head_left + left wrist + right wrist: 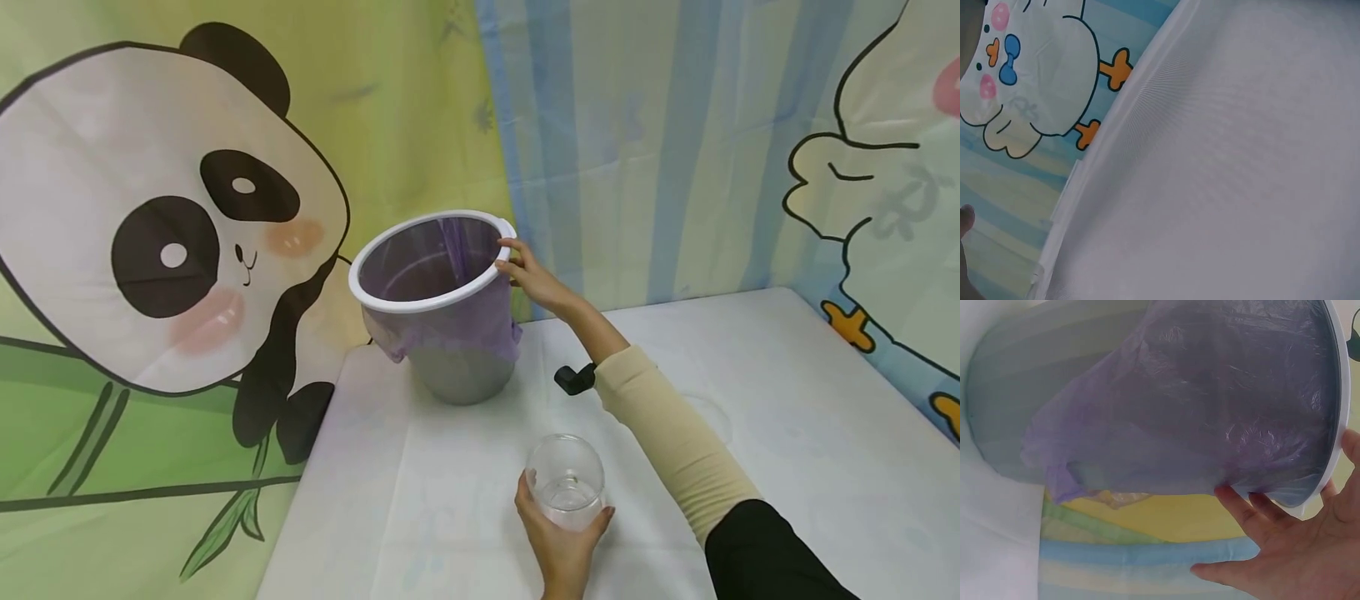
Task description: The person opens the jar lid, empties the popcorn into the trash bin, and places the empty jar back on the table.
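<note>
A grey trash can (461,375) with a white rim ring (420,307) stands on the white-covered table, lined with a thin purple bag (487,321) folded down outside. My right hand (531,275) grips the rim at its right side. In the right wrist view, the right hand (1300,540) has its thumb on the rim and some fingers against the bag, others spread apart. Nearer to me, my left hand (562,554) holds a clear round cup (566,467), fingers and thumb on either side. Only a fingertip (966,219) shows at the left wrist view's edge.
The white tabletop (450,517) reaches to the cloth walls. A panda picture (247,350) covers the left wall cloth, and a striped blue cloth (622,167) hangs behind the table. A black wrist-worn device (574,380) sticks out by the right cuff.
</note>
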The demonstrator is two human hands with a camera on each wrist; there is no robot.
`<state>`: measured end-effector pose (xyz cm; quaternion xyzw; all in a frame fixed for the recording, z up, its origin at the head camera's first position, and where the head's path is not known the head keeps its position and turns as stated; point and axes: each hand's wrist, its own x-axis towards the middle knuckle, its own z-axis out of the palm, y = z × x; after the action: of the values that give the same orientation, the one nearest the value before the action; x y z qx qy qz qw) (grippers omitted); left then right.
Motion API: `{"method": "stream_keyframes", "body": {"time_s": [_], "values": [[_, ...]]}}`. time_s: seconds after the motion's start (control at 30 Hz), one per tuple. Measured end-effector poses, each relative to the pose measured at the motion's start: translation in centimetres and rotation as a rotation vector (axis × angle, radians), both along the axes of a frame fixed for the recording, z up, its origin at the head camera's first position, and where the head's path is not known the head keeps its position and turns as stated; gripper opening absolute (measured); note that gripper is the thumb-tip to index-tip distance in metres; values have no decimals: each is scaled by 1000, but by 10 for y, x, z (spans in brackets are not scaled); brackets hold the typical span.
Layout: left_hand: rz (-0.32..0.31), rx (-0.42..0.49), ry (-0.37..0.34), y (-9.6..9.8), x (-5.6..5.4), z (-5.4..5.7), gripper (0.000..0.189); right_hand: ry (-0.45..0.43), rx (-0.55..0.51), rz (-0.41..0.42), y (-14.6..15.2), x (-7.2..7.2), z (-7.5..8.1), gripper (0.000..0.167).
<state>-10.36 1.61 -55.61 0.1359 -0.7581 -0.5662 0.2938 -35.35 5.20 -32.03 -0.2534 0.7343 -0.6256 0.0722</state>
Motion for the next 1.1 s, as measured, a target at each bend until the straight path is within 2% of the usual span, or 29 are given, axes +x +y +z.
{"method": "stream_keyframes", "body": {"time_s": [0.1,0.37,0.73,0.9,1.03,1.1], "values": [[-11,-18,26,2,3,-4,120,5,1,0,1,2,1,52],[-43,-67,171,2,2,-11,119,18,-3,1,3,4,6,52],[-76,-112,176,-1,7,-12,122,0,-13,-10,6,6,2,51],[-101,-109,191,-3,6,-12,127,5,61,-76,9,8,7,53],[-118,-82,154,-5,6,-11,132,4,105,-118,10,9,9,53],[-148,-60,146,-8,9,-8,132,8,107,-123,10,8,8,53]]}}
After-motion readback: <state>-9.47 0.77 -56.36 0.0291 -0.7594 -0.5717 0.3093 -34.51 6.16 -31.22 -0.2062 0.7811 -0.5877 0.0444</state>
